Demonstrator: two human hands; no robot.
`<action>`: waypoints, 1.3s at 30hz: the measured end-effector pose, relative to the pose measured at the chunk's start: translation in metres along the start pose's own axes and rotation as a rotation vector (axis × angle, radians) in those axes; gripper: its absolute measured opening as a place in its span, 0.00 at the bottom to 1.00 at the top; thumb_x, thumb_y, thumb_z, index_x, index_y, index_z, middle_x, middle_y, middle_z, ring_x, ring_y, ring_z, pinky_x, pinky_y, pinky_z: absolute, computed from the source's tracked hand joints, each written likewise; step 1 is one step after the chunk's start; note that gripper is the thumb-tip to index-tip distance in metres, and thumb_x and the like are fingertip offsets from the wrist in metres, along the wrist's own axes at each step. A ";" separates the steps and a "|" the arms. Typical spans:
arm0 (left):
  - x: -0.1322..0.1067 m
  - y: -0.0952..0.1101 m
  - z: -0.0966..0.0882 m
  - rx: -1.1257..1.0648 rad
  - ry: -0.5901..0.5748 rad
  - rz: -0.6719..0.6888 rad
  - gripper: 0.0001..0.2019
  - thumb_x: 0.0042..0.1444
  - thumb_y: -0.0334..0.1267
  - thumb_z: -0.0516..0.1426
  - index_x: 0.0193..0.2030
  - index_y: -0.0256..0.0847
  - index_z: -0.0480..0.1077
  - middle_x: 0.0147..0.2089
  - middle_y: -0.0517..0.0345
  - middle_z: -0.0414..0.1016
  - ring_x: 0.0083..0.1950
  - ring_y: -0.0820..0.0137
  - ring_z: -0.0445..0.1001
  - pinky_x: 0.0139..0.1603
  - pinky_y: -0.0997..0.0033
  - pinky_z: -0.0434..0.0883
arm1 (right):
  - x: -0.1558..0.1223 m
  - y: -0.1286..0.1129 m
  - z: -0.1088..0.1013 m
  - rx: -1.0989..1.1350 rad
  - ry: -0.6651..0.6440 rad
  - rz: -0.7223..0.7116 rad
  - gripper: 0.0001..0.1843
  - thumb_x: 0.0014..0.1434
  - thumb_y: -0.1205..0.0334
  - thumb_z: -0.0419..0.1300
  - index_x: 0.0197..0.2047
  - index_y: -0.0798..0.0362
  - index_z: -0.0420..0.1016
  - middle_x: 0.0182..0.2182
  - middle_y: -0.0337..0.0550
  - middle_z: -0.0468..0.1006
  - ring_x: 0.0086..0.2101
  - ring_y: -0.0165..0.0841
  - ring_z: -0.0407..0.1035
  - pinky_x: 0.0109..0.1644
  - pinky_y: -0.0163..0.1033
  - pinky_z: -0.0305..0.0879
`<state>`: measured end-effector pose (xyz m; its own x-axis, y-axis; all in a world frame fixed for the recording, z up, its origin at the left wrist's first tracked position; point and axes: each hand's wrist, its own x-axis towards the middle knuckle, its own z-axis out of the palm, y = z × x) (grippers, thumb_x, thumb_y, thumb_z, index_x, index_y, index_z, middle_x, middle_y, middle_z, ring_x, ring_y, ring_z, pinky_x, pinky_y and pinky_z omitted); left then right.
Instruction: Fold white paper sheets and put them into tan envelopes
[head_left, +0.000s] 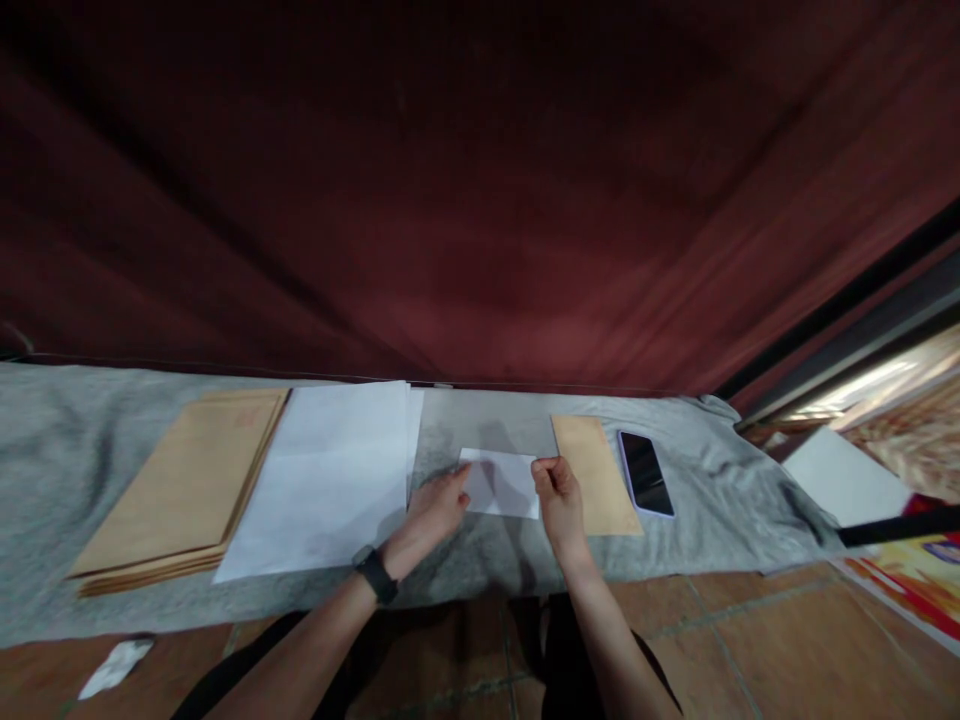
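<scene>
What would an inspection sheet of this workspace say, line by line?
Surface: grey cloth, wrinkled.
Work items: folded white paper, between both hands.
Clutter: envelope stack, white sheets, single brown envelope, smartphone, paper scrap on the floor.
Hands: right hand pinches the paper's right edge; left hand touches its left edge, grip unclear.
Cables: nothing seen.
Surroundings: dark red curtain, tiled floor.

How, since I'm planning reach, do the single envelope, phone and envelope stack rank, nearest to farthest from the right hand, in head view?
1. single envelope, right of the right hand.
2. phone, farther right.
3. envelope stack, far left.
</scene>
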<state>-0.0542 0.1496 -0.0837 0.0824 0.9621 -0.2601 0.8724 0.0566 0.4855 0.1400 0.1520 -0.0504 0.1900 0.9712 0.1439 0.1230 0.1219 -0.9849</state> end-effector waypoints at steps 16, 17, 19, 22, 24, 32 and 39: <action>-0.014 0.007 0.007 0.220 0.191 0.085 0.17 0.65 0.32 0.51 0.58 0.37 0.70 0.50 0.42 0.79 0.54 0.55 0.77 0.59 0.53 0.69 | 0.006 0.058 0.032 0.660 -0.215 0.436 0.11 0.52 0.53 0.67 0.37 0.49 0.78 0.43 0.47 0.83 0.46 0.41 0.77 0.56 0.52 0.74; -0.012 0.012 0.009 0.239 0.237 0.108 0.15 0.65 0.31 0.49 0.55 0.36 0.72 0.50 0.42 0.78 0.55 0.55 0.76 0.60 0.52 0.68 | 0.007 0.060 0.033 0.656 -0.210 0.438 0.11 0.52 0.53 0.67 0.37 0.49 0.79 0.43 0.47 0.83 0.46 0.41 0.77 0.56 0.52 0.74; -0.007 0.025 0.016 0.273 0.327 0.203 0.17 0.67 0.30 0.47 0.55 0.36 0.72 0.58 0.42 0.75 0.61 0.56 0.71 0.65 0.50 0.64 | 0.008 0.064 0.035 0.650 -0.189 0.436 0.11 0.53 0.53 0.66 0.37 0.50 0.79 0.41 0.47 0.83 0.45 0.41 0.77 0.55 0.51 0.74; 0.002 0.037 0.032 0.277 0.388 0.385 0.23 0.67 0.34 0.48 0.68 0.37 0.60 0.71 0.46 0.62 0.72 0.59 0.58 0.71 0.53 0.58 | 0.009 0.068 0.040 0.636 -0.148 0.414 0.10 0.53 0.54 0.64 0.36 0.49 0.78 0.38 0.43 0.83 0.43 0.39 0.78 0.54 0.47 0.74; 0.007 0.037 0.044 0.283 0.402 0.404 0.26 0.68 0.38 0.47 0.71 0.36 0.54 0.74 0.46 0.56 0.74 0.60 0.54 0.72 0.53 0.56 | 0.009 0.070 0.043 0.630 -0.146 0.400 0.09 0.54 0.53 0.63 0.35 0.48 0.77 0.37 0.42 0.83 0.43 0.38 0.77 0.55 0.45 0.73; 0.010 0.023 0.061 0.293 0.462 0.340 0.33 0.69 0.52 0.45 0.72 0.30 0.52 0.74 0.39 0.53 0.76 0.58 0.49 0.74 0.52 0.52 | 0.012 0.070 0.026 0.563 -0.163 0.354 0.14 0.55 0.50 0.62 0.40 0.50 0.77 0.43 0.49 0.82 0.47 0.41 0.77 0.57 0.51 0.70; 0.016 0.024 0.066 0.337 0.426 0.291 0.31 0.67 0.47 0.46 0.71 0.28 0.53 0.74 0.36 0.52 0.76 0.56 0.48 0.74 0.50 0.50 | 0.004 0.059 0.021 0.170 -0.160 0.177 0.21 0.61 0.46 0.58 0.51 0.48 0.76 0.53 0.48 0.78 0.53 0.40 0.72 0.63 0.53 0.64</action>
<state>-0.0003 0.1483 -0.1308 0.2008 0.9515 0.2331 0.9532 -0.2447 0.1778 0.1275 0.1679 -0.1098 0.0366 0.9987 -0.0350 -0.0662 -0.0326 -0.9973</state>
